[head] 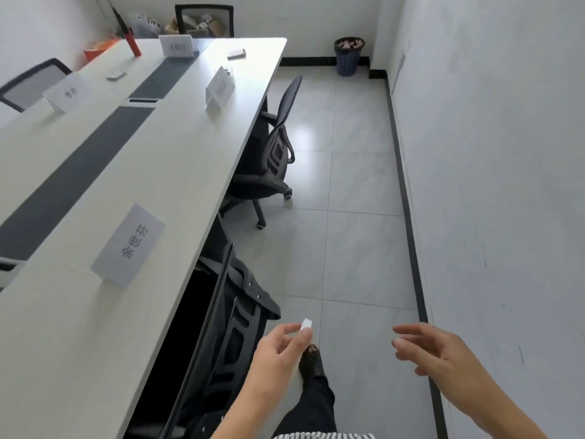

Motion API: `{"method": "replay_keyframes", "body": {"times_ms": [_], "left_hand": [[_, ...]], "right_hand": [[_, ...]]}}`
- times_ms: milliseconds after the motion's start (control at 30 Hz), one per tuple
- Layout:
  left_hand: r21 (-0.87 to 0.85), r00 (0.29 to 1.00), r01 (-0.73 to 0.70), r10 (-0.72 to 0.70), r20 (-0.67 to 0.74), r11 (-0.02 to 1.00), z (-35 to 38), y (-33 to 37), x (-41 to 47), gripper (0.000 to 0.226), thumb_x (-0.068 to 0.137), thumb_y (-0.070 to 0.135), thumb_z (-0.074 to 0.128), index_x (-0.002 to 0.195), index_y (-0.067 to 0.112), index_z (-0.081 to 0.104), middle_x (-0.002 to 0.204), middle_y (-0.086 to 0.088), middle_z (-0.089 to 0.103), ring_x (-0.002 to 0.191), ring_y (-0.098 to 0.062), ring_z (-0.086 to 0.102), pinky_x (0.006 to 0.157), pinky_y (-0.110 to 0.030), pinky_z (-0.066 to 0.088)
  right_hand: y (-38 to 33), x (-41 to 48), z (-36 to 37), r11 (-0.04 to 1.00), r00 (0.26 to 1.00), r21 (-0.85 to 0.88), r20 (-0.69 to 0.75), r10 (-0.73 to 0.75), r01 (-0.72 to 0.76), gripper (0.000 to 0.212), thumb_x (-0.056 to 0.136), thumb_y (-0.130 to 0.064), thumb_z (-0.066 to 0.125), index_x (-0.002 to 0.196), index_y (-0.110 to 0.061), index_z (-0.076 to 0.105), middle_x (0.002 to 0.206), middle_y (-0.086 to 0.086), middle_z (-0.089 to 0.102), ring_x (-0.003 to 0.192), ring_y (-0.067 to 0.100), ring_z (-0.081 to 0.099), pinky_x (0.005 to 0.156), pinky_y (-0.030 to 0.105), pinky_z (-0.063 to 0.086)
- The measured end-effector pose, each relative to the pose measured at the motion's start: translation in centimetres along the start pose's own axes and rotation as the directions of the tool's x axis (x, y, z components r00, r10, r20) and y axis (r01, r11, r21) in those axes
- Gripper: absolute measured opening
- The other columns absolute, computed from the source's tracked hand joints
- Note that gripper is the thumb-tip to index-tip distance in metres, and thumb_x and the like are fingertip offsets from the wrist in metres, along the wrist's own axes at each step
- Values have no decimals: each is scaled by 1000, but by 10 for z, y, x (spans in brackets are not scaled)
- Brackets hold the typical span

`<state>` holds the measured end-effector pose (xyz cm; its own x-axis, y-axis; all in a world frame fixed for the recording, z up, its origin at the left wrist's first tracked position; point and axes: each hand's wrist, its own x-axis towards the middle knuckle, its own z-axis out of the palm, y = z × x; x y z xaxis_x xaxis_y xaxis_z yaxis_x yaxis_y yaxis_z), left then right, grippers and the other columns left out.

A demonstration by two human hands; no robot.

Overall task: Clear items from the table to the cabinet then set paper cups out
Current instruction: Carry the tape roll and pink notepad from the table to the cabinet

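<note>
Head view: long white tabletop carries name cards and a red tube; black chairs tuck beside it; right hand hangs open; left hand pinches a small white block above the floor.

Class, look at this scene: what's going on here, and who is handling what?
A person walks along the floor beside a long table, pinching a small white object in the fingers of the left hand. The right hand is open and holds nothing. Name cards and small items remain on the table.
</note>
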<state>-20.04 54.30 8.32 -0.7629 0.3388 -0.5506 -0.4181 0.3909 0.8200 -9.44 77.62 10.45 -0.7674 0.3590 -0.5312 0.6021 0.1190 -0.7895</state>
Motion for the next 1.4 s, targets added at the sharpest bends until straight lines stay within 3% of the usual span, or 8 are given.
{"method": "replay_keyframes", "body": {"times_ms": [167,300,400,500,667,933,1167,1400], "left_hand": [[12,997,-76,76,27,997,-6,85,94,61,64,70,60,108,29,64,87,9,71,78,0,64,74,-21,44],[59,993,-110,107,57,992,-12,148,163,41,81,57,60,110,29,61,99,9,71,94,1,64,77,-17,44],[78,990,-131,127,53,988,-10,181,210,52,70,66,61,107,29,63,93,8,73,87,4,66,75,-16,43],[87,994,-100,97,43,991,-1,203,262,62,60,70,57,106,29,65,89,8,73,82,7,66,74,-16,43],[67,999,-48,48,4,997,26,258,355,57,65,64,59,108,27,65,89,10,74,86,6,66,73,-16,42],[19,996,-82,83,-26,996,52,377,478,70,57,73,56,111,29,63,97,9,74,91,6,66,74,-13,45],[-7,997,-21,21,-72,1000,44,424,583,63,67,63,60,116,24,62,97,12,73,89,13,64,70,-10,45],[-41,994,-61,57,-92,997,11,515,722,61,68,68,65,111,24,64,100,11,72,97,2,64,75,-15,44]], "right_hand": [[-66,80,-32,1000,999,-8,-28,-14,14,15,86,-22,69,100,-26,70,92,-1,76,80,7,72,71,29,56],[-112,140,-56,998,997,-1,-37,-67,67,16,84,-28,70,100,-32,69,92,-5,75,83,3,71,72,22,50],[-135,187,-72,998,998,6,-20,-57,57,16,84,-27,70,99,-32,69,93,-6,75,83,1,71,73,21,50],[-150,244,-96,999,999,-1,22,-32,32,16,85,-24,70,100,-30,69,94,-4,75,82,0,71,72,20,49],[-186,363,-159,998,999,-38,31,-40,41,16,85,-26,70,100,-31,69,96,-3,74,83,2,71,73,21,49],[-301,525,-247,985,985,-80,90,-144,151,15,84,-29,70,99,-32,70,92,-6,75,82,1,71,75,24,50],[-357,644,-266,986,977,-92,174,-123,141,15,84,-23,71,99,-27,71,91,-2,75,79,4,72,70,21,48],[-427,763,-281,981,982,-152,162,-94,119,17,85,-30,70,102,-32,68,96,-6,73,81,0,70,71,20,49]]}}
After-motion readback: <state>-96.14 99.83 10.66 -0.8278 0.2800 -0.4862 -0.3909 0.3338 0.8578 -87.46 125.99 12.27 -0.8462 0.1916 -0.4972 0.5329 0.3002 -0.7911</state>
